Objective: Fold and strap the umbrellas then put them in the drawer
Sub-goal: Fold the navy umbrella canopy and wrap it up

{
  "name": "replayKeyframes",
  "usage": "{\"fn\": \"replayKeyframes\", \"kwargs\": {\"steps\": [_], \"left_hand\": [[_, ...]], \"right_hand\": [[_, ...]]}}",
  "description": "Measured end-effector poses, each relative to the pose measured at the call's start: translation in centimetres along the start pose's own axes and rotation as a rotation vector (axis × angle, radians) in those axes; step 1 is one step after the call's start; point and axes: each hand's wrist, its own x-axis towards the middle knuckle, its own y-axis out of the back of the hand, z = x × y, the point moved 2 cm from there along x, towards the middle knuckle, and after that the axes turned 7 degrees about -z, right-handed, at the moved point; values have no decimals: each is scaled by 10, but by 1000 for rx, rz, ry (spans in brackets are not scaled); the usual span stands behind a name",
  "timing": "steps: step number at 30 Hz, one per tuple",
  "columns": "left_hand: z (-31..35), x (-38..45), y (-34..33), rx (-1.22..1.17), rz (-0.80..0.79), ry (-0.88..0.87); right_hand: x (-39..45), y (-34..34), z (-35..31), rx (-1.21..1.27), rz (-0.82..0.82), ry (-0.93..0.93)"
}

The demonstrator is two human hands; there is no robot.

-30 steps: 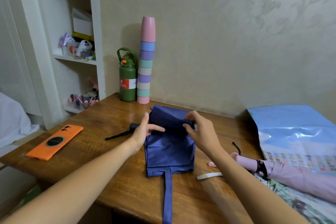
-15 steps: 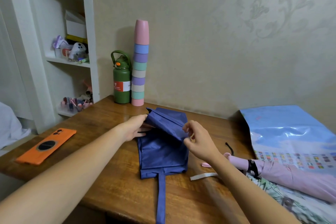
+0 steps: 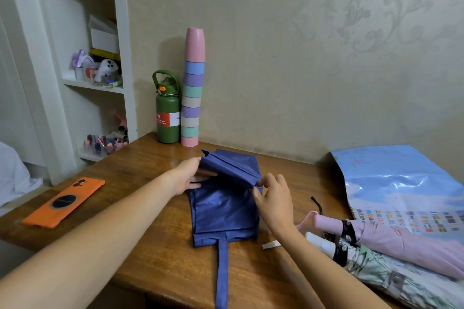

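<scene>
Blue umbrella (image 3: pixel 226 208): laid on the wooden table (image 3: pixel 150 271), in front of the cup stack (image 3: pixel 192 88).
Left hand (image 3: pixel 187 178): fabric's left fold is gripped.
Right hand (image 3: pixel 272 198): right fold edge is pinched.
Strap (image 3: pixel 222 276): left hanging toward the table's near edge.

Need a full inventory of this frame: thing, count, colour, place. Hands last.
blue umbrella: 1, blue, table centre, canopy partly folded, strap hanging over the near edge
pink umbrella: 1, pink, right side of table, folded
floral umbrella: 1, green and white print, near right, beside the pink one
poster sheet: 1, light blue with rows of flags, far right
phone: 1, orange, left side of table
bottle: 1, green, back of table by the wall
cup stack: 1 stack, pastel colours, right of the bottle
shelf unit: 1, white, left, holding small items
table: 1, brown wood
left hand: holds the fold's left end
right hand: pinches the fold's right end
</scene>
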Motion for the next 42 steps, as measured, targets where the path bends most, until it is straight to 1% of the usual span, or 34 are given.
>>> {"fn": "replayKeyframes", "kwargs": {"steps": [5,7,9,12,16,19,23,25,29,31,34,36,38,39,40,42], "left_hand": [[-3,1,0,14,7,-15],[-4,2,0,12,15,-20],[-5,3,1,8,21,-25],[-5,4,1,7,27,-29],[-7,5,4,-29,37,-34],[-8,5,7,-67,33,-37],[-8,4,7,-89,31,-47],[-9,4,8,-98,25,-48],[-9,7,13,-49,63,-37],[-8,7,17,-33,60,-24],[-7,6,20,-29,46,-15],[-6,4,20,-26,34,-39],[-6,3,17,2,23,-76],[-6,3,16,17,24,-95],[-6,1,15,34,44,-100],[-8,1,15,39,90,-125]], "right_hand": [[2,-3,-8,217,-68,32],[0,-2,-11,296,-64,48],[0,-4,-10,372,-57,13],[3,-9,-9,503,-120,-67],[3,-5,-16,712,-182,-53],[2,-2,-16,741,-203,-65],[1,-3,-11,704,-170,-146],[1,-4,-10,678,-171,-134],[-6,2,-13,647,-162,-29],[-8,5,-16,505,-154,74],[-8,-1,-15,96,-142,250],[-10,-4,-13,-78,-59,316],[-11,-7,-11,-151,31,418],[-12,-7,-10,-181,50,478],[-11,-7,-10,-203,37,519],[-10,-8,-8,-230,-59,546]]}}
